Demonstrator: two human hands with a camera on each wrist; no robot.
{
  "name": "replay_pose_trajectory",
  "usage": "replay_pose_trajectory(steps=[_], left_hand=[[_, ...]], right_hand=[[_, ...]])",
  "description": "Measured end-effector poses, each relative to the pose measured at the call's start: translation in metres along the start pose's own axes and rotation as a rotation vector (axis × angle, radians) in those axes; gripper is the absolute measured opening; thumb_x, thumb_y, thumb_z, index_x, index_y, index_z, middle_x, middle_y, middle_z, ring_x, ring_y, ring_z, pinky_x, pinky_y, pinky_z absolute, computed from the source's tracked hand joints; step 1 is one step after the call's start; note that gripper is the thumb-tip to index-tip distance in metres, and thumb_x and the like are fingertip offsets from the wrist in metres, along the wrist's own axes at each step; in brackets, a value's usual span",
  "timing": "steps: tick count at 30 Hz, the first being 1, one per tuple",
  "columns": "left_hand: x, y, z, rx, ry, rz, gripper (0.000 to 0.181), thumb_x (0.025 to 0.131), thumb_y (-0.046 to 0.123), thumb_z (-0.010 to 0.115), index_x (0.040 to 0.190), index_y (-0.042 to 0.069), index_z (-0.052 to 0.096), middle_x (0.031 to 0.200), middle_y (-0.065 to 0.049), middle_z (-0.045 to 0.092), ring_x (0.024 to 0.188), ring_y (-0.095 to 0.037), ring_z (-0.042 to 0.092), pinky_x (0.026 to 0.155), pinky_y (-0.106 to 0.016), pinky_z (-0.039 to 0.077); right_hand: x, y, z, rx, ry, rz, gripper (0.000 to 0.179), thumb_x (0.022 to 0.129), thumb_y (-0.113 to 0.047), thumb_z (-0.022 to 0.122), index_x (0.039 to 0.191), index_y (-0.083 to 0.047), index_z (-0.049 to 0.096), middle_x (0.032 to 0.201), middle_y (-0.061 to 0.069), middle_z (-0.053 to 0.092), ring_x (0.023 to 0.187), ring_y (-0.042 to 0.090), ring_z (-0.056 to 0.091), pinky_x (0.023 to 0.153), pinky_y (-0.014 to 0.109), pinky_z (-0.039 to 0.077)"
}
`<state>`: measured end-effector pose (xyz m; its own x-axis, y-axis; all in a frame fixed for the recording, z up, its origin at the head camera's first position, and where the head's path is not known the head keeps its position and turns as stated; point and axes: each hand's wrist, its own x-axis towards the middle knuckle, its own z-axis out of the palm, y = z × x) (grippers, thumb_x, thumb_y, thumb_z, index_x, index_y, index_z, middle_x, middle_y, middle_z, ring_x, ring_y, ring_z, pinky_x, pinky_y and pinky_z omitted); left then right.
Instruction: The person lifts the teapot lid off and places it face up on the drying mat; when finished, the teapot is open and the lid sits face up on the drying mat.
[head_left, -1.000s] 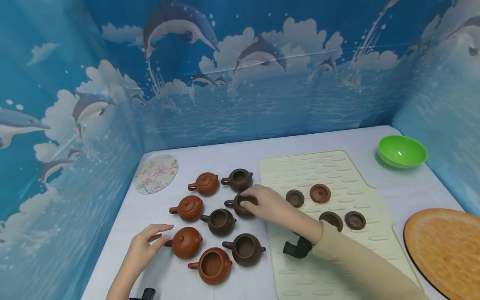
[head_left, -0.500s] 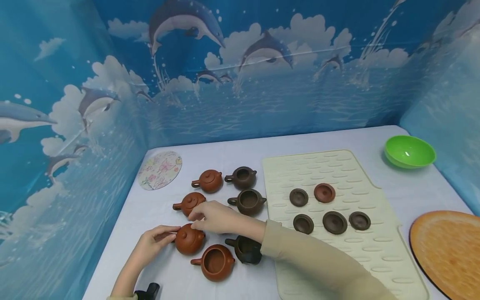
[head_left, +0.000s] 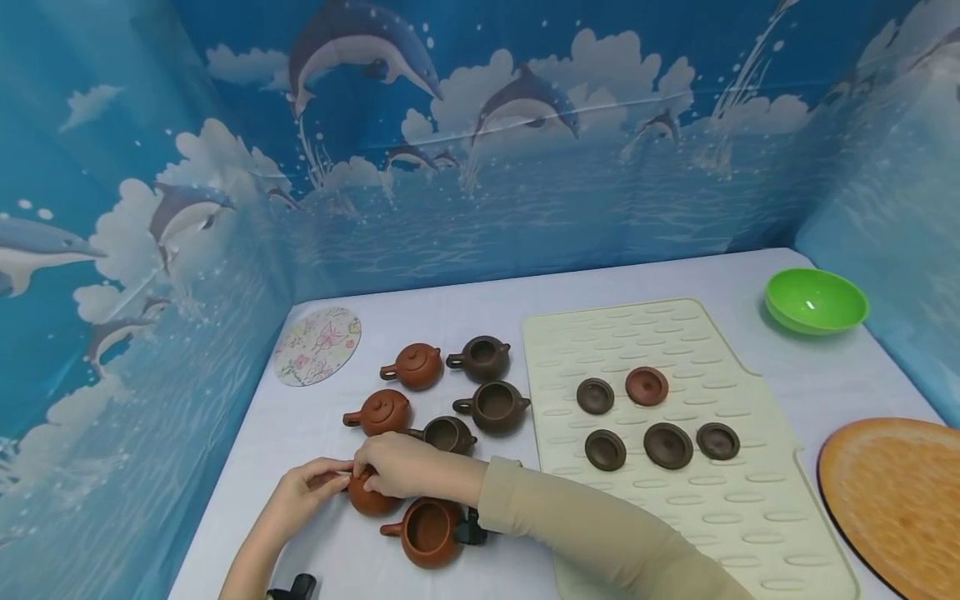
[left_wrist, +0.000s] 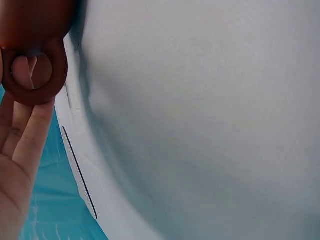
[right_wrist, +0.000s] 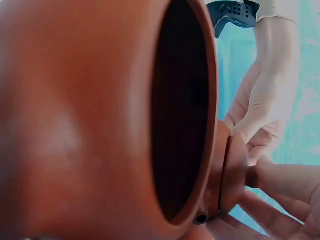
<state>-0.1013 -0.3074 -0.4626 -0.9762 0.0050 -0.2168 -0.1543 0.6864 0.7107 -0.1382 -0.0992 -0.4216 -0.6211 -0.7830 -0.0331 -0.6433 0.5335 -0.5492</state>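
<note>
A lidded reddish-brown clay teapot (head_left: 369, 501) stands on the white cloth between both hands. My left hand (head_left: 294, 502) grips it by its ring-shaped handle (left_wrist: 59, 75), fingers behind the ring in the left wrist view. From above, my right hand (head_left: 401, 467) holds the teapot's lid (right_wrist: 234, 175) by the knob (right_wrist: 252, 177); the lid sits on the pot's top. Just in front is a lidless reddish teapot (head_left: 427, 534), large and close in the right wrist view. A dark lidless teapot (head_left: 448, 433) is behind the right hand. The right forearm hides another dark teapot.
Two lidded reddish teapots (head_left: 382, 412) and two dark lidless ones (head_left: 497, 406) stand farther back. Several loose lids (head_left: 668, 446) lie on a cream mat (head_left: 690, 533). A green bowl (head_left: 816, 302), a pizza-patterned round (head_left: 892, 500) and a floral disc (head_left: 317, 347) lie around the edges.
My right hand has come left from the dark teapot near the mat, over the reddish teapot, down to its lid knob. My left hand has closed in on that teapot's handle.
</note>
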Motion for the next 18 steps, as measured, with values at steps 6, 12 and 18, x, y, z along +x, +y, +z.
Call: replay_pose_trajectory(steps=[6,12,18], left_hand=[[0.0,0.0,0.0,-0.004,-0.001,0.001,0.023,0.089,0.003,0.069,0.111,0.007,0.074,0.11,-0.01,0.073,0.092,-0.008,0.069,0.082,-0.026,0.058],[-0.002,0.0,-0.001,0.02,-0.002,0.02,0.022,0.089,0.0,0.068,0.109,0.005,0.074,0.11,-0.012,0.072,0.094,-0.011,0.069,0.082,-0.023,0.057],[-0.002,0.001,-0.001,0.024,0.005,0.013,0.019,0.088,0.002,0.069,0.106,0.005,0.075,0.106,-0.011,0.073,0.088,-0.005,0.067,0.077,-0.017,0.055]], right_hand=[[-0.001,0.0,0.0,0.026,0.073,-0.004,0.011,0.089,-0.018,0.074,0.1,-0.016,0.075,0.103,-0.006,0.07,0.092,-0.002,0.06,0.077,0.008,0.047],[-0.006,0.002,-0.003,0.138,0.101,-0.013,0.011,0.088,-0.021,0.075,0.099,-0.019,0.077,0.099,-0.011,0.071,0.089,-0.007,0.058,0.075,0.006,0.045],[-0.026,0.011,-0.02,0.389,0.127,0.025,0.013,0.089,-0.029,0.074,0.1,-0.024,0.077,0.104,-0.016,0.071,0.093,-0.01,0.058,0.081,0.01,0.048]])
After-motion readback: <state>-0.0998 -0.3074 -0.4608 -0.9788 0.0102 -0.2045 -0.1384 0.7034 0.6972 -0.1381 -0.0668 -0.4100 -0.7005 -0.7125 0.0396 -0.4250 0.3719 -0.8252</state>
